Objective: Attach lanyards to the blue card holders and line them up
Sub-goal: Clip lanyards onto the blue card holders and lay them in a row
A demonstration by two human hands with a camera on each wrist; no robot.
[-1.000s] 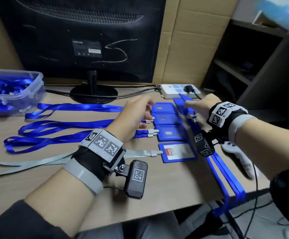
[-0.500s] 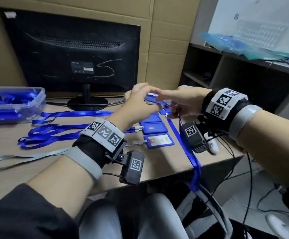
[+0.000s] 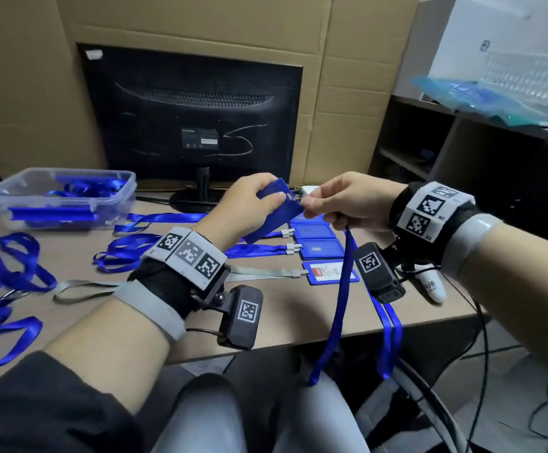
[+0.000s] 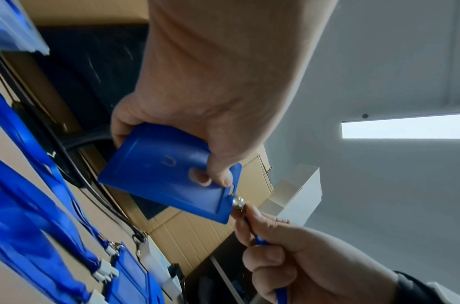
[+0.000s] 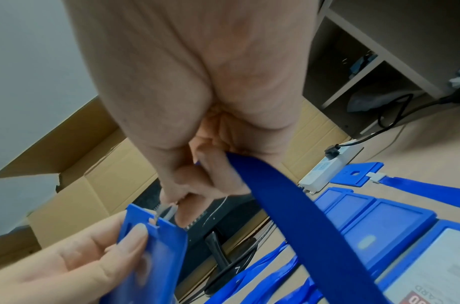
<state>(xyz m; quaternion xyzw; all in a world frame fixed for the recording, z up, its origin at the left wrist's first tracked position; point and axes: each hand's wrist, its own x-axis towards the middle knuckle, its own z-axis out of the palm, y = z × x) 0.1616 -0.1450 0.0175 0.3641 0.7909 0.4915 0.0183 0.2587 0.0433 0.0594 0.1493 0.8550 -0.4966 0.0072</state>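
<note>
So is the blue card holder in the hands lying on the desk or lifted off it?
Lifted. The left hand grips the blue card holder above the desk, while the right hand holds the lanyard clip at its slot.

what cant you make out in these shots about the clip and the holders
- Metal clip: whether it is hooked through the held card holder; right hand fingertips cover it, and the right wrist view is blurred.
- Printed card: text too small, head view.
- Lanyard: lower end cut off behind the knee.
</note>
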